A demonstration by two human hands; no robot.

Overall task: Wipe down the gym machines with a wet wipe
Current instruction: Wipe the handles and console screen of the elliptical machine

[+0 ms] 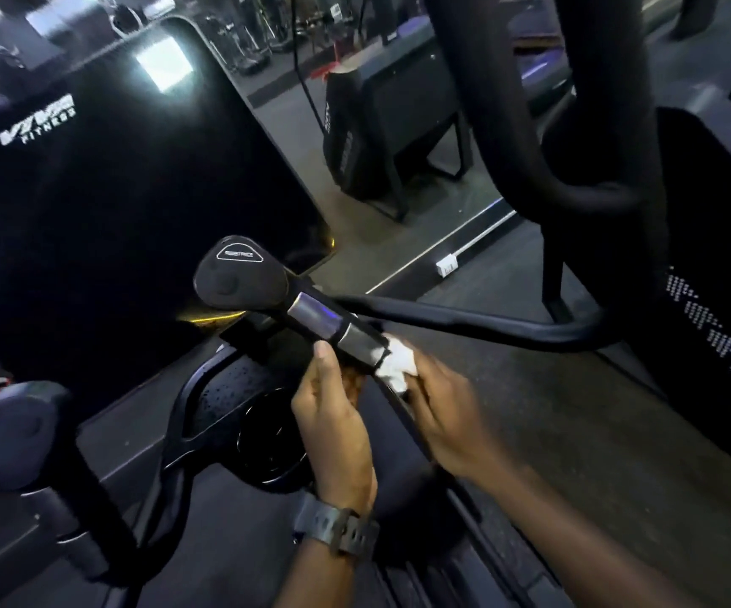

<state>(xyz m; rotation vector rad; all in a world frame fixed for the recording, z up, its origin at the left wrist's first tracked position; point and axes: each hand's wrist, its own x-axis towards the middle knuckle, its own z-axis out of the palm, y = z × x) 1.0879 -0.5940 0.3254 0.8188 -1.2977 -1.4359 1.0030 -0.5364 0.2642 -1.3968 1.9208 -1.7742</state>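
Handle bar runs diagonally, upper left to lower right. Right hand clenches the wet wipe against its lower end; left hand steadies the bar from beneath, fingers curled under it.

Left hand curled beside right hand, fingers pinched.

- Single head-worn, wide-angle view; faces forward and steeply down.
- Close range: hands and machine handle sit mid-frame.
- Gym floor and mirror fill the background.
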